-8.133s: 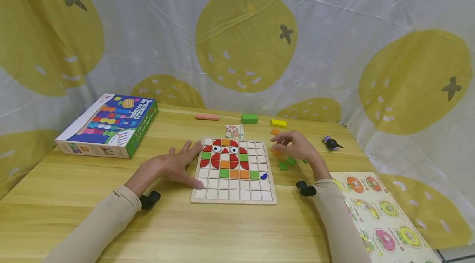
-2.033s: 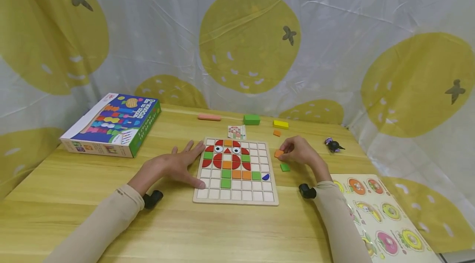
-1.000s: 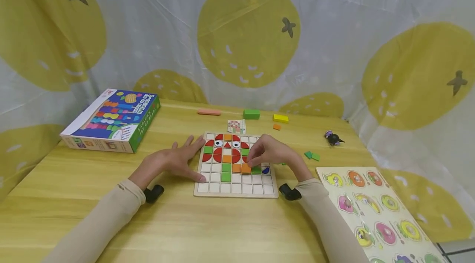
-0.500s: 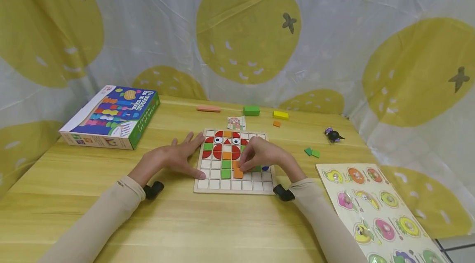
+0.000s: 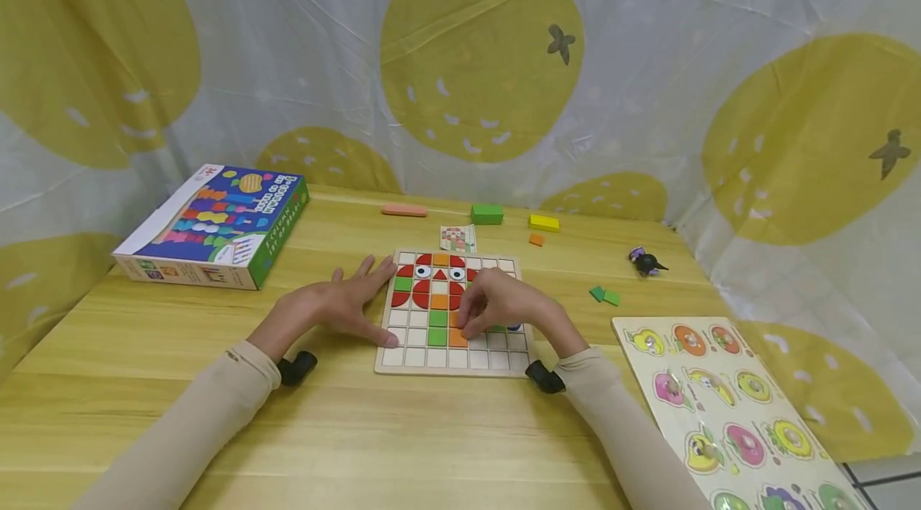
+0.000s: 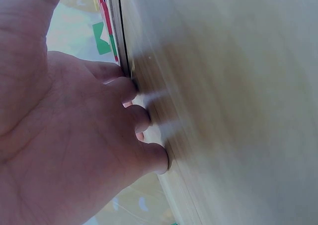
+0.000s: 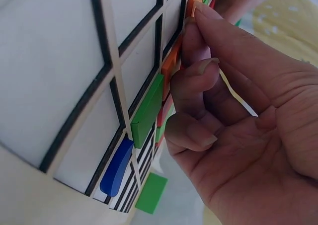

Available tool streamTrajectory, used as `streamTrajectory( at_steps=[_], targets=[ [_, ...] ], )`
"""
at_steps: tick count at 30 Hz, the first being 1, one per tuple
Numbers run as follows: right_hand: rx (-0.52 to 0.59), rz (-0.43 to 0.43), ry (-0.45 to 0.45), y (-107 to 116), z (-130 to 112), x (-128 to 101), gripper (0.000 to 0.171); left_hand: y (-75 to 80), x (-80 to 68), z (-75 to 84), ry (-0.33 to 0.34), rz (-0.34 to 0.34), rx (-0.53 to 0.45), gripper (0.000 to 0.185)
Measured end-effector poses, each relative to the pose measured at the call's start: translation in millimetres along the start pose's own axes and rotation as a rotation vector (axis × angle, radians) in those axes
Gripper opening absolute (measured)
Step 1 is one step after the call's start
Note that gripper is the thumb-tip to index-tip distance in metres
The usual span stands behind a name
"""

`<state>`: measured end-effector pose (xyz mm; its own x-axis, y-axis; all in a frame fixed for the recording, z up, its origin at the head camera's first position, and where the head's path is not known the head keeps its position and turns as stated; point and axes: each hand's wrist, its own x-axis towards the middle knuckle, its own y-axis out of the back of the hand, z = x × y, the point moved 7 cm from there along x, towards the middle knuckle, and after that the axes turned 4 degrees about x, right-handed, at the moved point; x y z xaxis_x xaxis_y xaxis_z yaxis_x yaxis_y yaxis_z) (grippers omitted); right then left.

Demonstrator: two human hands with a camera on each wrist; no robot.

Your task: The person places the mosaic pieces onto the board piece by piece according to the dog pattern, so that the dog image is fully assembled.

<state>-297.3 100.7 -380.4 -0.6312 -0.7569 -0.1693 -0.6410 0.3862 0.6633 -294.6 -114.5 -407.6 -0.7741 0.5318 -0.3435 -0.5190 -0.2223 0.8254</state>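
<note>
My left hand (image 5: 334, 312) lies spread at the left side of the gridded wooden board (image 5: 435, 372), thumb on its lower left and fingertips by the upper edge. In the left wrist view its fingertips meet the tabletop (image 6: 238, 125). With thumb and forefinger, my right hand (image 5: 507, 304) pinches an orange square tile (image 5: 457, 338) at the board, just right of a green tile (image 5: 437, 336). The right wrist view shows the fingertips on that tile, with another green tile (image 7: 147, 111) and a blue half-round piece (image 7: 117, 168) nearby. Red pieces (image 5: 421, 300) and two eye pieces form a pattern above.
Behind the board lie a small picture card (image 5: 457, 238), a green block (image 5: 487, 214), a yellow block (image 5: 544, 223) and a pink stick (image 5: 404, 210). Loose green tiles (image 5: 611, 298) and an orange tile (image 5: 536, 240) sit right. A box (image 5: 216, 226) and fruit puzzle (image 5: 719, 390) flank the board.
A green tile joined the board's lower row. My right hand then picked up an orange tile right of the board, carried it left and lowered it beside that green tile. My left hand stayed put.
</note>
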Motion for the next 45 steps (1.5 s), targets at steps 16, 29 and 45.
streamTrajectory(
  at_steps=[16, 29, 45],
  targets=[
    [0.105, 0.502, -0.143, 85, 69, -40, 0.032, -0.2, -0.4, 1.2, 0.008, -0.003, 0.005, 0.131],
    [0.225, 0.593, -0.336, 105, 136, -58, 0.051, 0.0, -0.7, 0.4, -0.004, 0.005, -0.013, 0.132],
    [0.052, 0.584, -0.269, 109, 132, -60, 0.026, -0.2, -0.6, 1.5, -0.003, 0.000, -0.012, 0.132]
  ],
)
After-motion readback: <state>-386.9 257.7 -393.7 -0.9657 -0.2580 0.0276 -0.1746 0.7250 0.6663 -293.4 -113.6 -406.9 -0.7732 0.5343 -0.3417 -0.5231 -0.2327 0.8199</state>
